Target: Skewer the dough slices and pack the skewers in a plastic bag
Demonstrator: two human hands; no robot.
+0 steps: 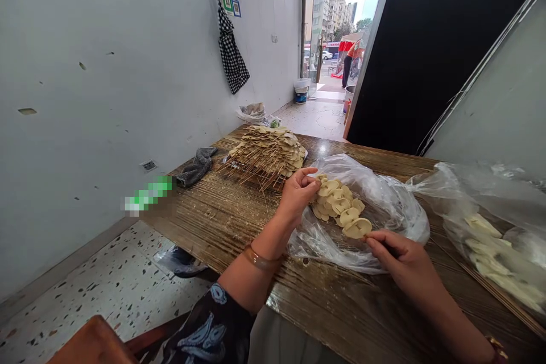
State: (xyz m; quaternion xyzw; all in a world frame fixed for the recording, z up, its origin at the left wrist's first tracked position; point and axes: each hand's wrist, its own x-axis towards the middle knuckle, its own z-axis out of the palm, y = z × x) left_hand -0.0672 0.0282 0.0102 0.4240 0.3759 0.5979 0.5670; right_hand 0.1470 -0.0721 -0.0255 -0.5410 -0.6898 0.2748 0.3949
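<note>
Thin, round, pale food slices (340,205) lie in an open clear plastic bag (396,207) on the wooden table. Over the bag, my right hand (403,259) pinches the near end of a thin skewer, most of which is hidden. A round slice (357,228) is threaded close to those fingertips, with more slices overlapping behind it. My left hand (301,190) is closed at the far left of the slices, thumb and forefinger pinching a slice at its edge. Beyond my left hand is a large pile of filled skewers (268,151), their bare sticks pointing toward me.
A grey cloth (198,166) lies at the table's left edge. To the right are a second plastic bag (499,239) with pale pieces and bare wooden sticks (505,298). A white bag (251,112) sits beyond the table. A wooden chair (96,341) is at lower left.
</note>
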